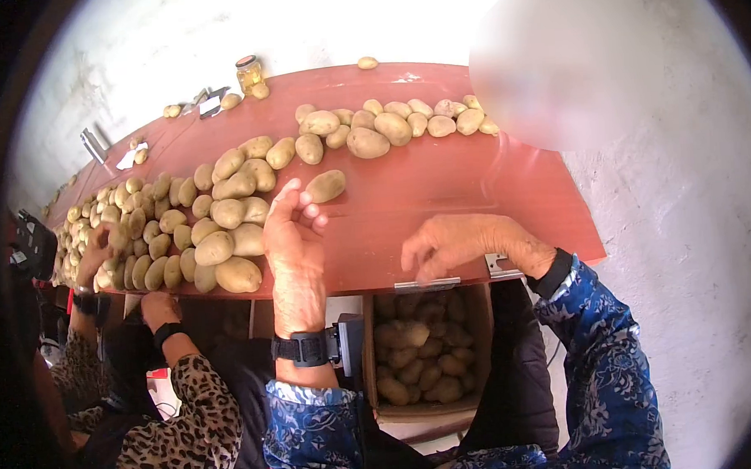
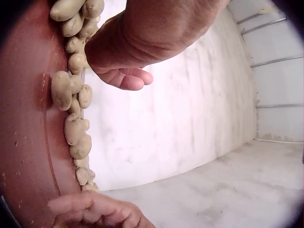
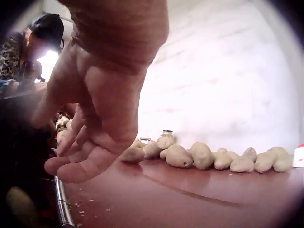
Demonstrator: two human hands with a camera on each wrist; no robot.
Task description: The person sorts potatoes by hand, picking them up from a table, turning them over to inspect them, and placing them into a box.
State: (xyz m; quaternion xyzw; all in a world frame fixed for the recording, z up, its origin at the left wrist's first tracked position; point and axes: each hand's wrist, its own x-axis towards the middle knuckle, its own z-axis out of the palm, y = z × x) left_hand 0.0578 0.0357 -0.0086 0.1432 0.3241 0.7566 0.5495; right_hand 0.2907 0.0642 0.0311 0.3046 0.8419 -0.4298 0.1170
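My left hand (image 1: pixel 296 238) is raised over the red table with loosely bent fingers and nothing in them. Its fingertips overlap the near side of a lone potato (image 1: pixel 326 186) in the head view; the left wrist view shows that potato (image 2: pixel 61 90) apart from the hand. At the table's front edge, my right hand (image 1: pixel 459 239) hangs with relaxed fingers and an empty palm. Below it, a blurred potato (image 1: pixel 407 334) is over the cardboard box (image 1: pixel 429 408) of potatoes; the right wrist view also shows a blurred potato (image 3: pixel 21 206) below the edge.
A big heap of potatoes (image 1: pixel 169 220) covers the table's left part, and a row of potatoes (image 1: pixel 387 125) lies farther back. A glass jar (image 1: pixel 249 72) stands near the wall. Another person's hand (image 1: pixel 100 251) works at the heap on the left. Metal hinges (image 1: pixel 428 285) line the front edge.
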